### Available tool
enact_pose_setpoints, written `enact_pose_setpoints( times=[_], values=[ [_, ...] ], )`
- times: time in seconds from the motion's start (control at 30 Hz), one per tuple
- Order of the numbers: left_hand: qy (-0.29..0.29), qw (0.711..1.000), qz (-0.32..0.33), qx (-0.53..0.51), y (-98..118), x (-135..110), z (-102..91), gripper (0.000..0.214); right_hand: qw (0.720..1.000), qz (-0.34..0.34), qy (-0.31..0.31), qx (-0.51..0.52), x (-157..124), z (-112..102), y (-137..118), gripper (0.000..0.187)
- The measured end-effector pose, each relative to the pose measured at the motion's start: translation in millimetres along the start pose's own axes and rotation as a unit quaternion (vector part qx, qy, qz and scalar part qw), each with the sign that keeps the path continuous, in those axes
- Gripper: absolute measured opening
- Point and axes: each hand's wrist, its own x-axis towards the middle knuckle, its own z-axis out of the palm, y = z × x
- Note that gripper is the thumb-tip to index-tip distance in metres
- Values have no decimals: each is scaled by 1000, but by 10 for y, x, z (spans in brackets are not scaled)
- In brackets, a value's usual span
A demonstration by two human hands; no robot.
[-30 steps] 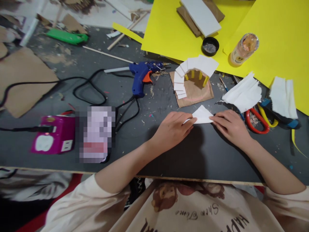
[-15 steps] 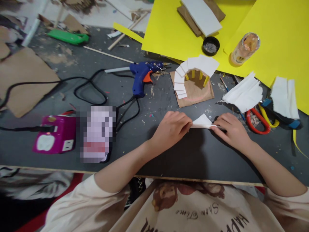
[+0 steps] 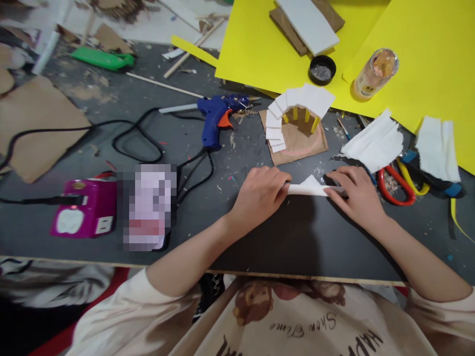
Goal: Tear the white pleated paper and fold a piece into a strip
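Between my hands, a piece of white paper (image 3: 307,190) is rolled into a narrow tube, with a loose pointed corner sticking up on its far side. My left hand (image 3: 260,192) is closed on the tube's left end. At the other end, my right hand (image 3: 352,190) pinches it between thumb and fingers; a thin greyish end shows there, too small to name. Just beyond my hands stands a small curved model (image 3: 275,122) of overlapping white pieces on short yellow posts, set on a brown cardboard base (image 3: 300,148).
Left of the model lie a blue glue gun (image 3: 213,121) with its black cord, a phone (image 3: 150,207) and a magenta box (image 3: 85,207). Red-handled scissors (image 3: 397,198), torn white paper (image 3: 376,141) and an open jar (image 3: 374,74) are on the right. The table's edge (image 3: 297,277) runs before me.
The paper has rolled up further, so its raised corner is smaller and the tube thicker. My left hand has shifted slightly left, and the right fingers have spread a little.
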Motion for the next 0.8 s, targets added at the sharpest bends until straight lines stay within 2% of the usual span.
enact_pose_setpoints(
  times=[0.07, 0.13, 0.2, 0.27, 0.53, 0.67, 0.73, 0.8],
  values=[
    [22, 999, 25, -2, -10, -14, 10, 18, 998, -56, 7, -9, -8, -8, -18, 22],
    [49, 995, 88, -18, -16, -30, 26, 22, 995, -98, 1, -15, -17, -14, -37, 26],
    [67, 985, 157, -30, -12, -44, 38, 25, 994, -109, -13, -13, -21, -19, -50, 26],
    [69, 979, 189, -25, 3, -51, 37, 25, 994, -108, -22, -5, -16, -24, -58, 25],
    [81, 980, 170, 61, 150, -4, 20, 18, 995, -93, 13, -13, 4, 45, -85, 20],
    [85, 978, 155, 113, 276, 80, 29, 11, 993, -111, 24, -24, 6, 68, -81, 17],
    [53, 982, 152, 98, 316, 145, -1, 10, 992, -112, 38, -35, 32, 27, -80, 16],
    [11, 996, 94, 6, 320, 220, -50, 11, 991, -93, 85, -51, 74, -46, -87, 19]
  ],
)
